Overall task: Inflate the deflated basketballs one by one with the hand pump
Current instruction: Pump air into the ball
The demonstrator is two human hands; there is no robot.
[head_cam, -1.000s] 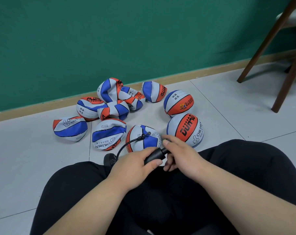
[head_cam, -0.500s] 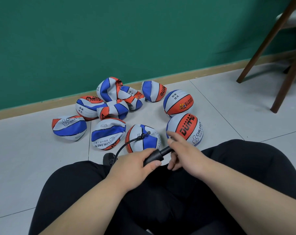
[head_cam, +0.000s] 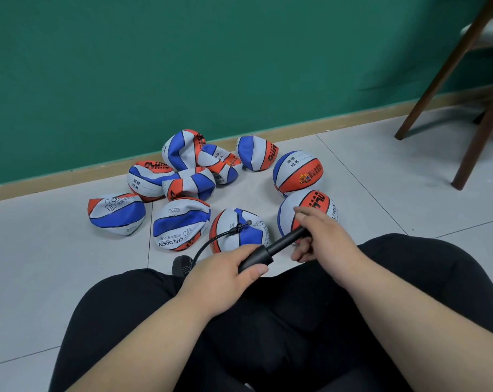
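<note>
We see a person seated on the floor (head_cam: 70,264), legs in black trousers (head_cam: 409,278) spread, both hands out front. The left hand (head_cam: 220,278) is wrapped round the black barrel of the hand pump (head_cam: 256,257), thumb on top. The right hand (head_cam: 321,236) is curled round the pump's far end, where the handle is hidden inside the grip. A stretch of thin rod (head_cam: 287,240) shows between the two hands.

A black hose (head_cam: 208,244) loops from the left side up onto the partly filled ball (head_cam: 237,230) just ahead of the hands, with its tip sitting on the top of that ball. The hose's lower end runs toward a small black thing (head_cam: 181,264) by the left knee; we can't tell what it is.

Two round, full balls are on the right: one (head_cam: 316,199) partly behind the right hand, another (head_cam: 297,171) just beyond it.

Crumpled flat balls lie to the left and behind:
- one (head_cam: 116,213) far left
- one (head_cam: 180,222) beside the hose ball
- a touching heap of four (head_cam: 191,185) behind those
- one (head_cam: 255,152) near the skirting board (head_cam: 56,182)

A green wall (head_cam: 183,66) is behind, and brown chair legs (head_cam: 477,148) are at the far right.
</note>
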